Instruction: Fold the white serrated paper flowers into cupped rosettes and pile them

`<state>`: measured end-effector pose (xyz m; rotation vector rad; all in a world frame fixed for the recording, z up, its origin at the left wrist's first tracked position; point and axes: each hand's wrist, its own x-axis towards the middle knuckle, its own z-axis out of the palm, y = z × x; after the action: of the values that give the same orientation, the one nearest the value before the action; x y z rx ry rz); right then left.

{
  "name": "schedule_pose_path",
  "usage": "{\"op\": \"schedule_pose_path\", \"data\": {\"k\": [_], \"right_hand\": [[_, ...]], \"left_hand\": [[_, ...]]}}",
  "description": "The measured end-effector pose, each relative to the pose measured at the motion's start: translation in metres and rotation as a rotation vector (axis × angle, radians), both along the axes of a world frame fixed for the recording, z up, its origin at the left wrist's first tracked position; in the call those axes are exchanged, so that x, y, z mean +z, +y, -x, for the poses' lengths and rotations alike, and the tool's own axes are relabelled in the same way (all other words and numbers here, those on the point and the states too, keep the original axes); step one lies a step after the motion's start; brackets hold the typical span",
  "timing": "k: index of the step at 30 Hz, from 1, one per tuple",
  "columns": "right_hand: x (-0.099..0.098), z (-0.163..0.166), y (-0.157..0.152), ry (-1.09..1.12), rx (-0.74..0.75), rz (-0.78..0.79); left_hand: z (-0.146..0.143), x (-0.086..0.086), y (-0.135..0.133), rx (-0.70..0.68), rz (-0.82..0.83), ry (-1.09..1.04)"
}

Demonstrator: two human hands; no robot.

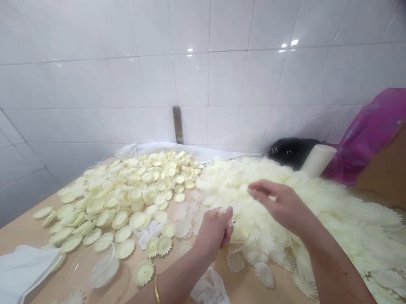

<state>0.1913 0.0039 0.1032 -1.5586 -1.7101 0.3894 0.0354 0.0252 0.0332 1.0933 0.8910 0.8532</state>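
Observation:
My left hand [213,232] is closed around a pale piece with a notched edge, likely one of the flower-shaped petal discs; only its rim shows past the thumb. Over the heap of thin whitish petal layers [263,222], my right hand [274,200] is bent, with thumb and fingertips drawn close together. Whatever lies between those fingertips is too small to make out. To the left spreads a pile of thicker, cream-yellow scalloped discs [123,199], some showing a small dark dot in the centre. A few single layers [235,262] lie below my left hand.
A clear round dish [105,270] sits at the left, near a folded white cloth [20,280]. Crumpled white tissue [213,292] lies in front. At the right are a white roll [317,160], a black bag [289,150], a magenta plastic bag [375,130] and a brown cardboard box [395,166].

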Motion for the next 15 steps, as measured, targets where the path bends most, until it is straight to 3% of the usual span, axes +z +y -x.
{"op": "schedule_pose_path", "data": {"k": [5, 10, 15], "right_hand": [[-0.001, 0.024, -0.007, -0.018, 0.228, 0.182], [-0.011, 0.035, -0.003, -0.039, 0.279, 0.212], [-0.015, 0.035, 0.0, -0.108, 0.241, 0.138]], "left_hand": [[0.003, 0.001, 0.001, 0.02, -0.071, -0.01], [0.005, -0.002, 0.003, 0.001, 0.001, 0.003], [0.003, -0.001, 0.001, -0.055, 0.153, -0.042]]}}
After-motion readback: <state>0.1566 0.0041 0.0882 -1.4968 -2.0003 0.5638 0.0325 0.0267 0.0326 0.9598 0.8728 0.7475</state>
